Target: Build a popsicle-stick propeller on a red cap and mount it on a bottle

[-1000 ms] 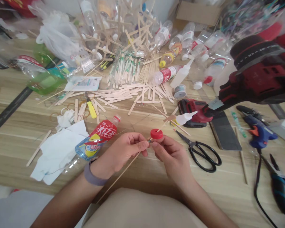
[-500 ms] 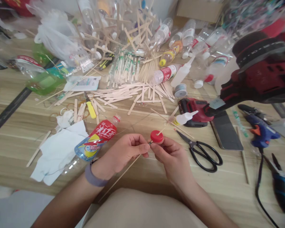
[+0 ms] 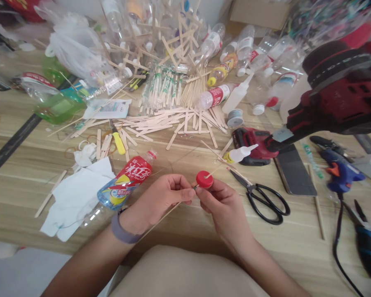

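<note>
My right hand (image 3: 227, 206) pinches a red bottle cap (image 3: 204, 179) by its edge, thumb below and fingers behind. A thin bamboo skewer (image 3: 162, 218) passes through the cap, one end slanting up to the right, the other running down left beneath my left wrist. My left hand (image 3: 168, 192) is closed, thumb and forefinger pinched on the skewer just below the cap. Something small and dark green shows between the fingertips; I cannot make out what it is. Beside my left hand lies an ice tea bottle (image 3: 125, 181) without a cap. Black-handled scissors (image 3: 262, 200) lie right of my right hand.
Loose wooden sticks (image 3: 160, 121) and many plastic bottles (image 3: 216, 97) fill the back. At right are a red power tool (image 3: 330, 99), a phone (image 3: 295, 171), a glue gun (image 3: 336, 165) and pliers (image 3: 367, 247). White paper (image 3: 77, 198) and a yellow-handled tool (image 3: 119, 142) lie left.
The skewer's lower end has swung left and up, now partly behind my left wrist. The red cap has tilted slightly. Both hands stay almost in place.
</note>
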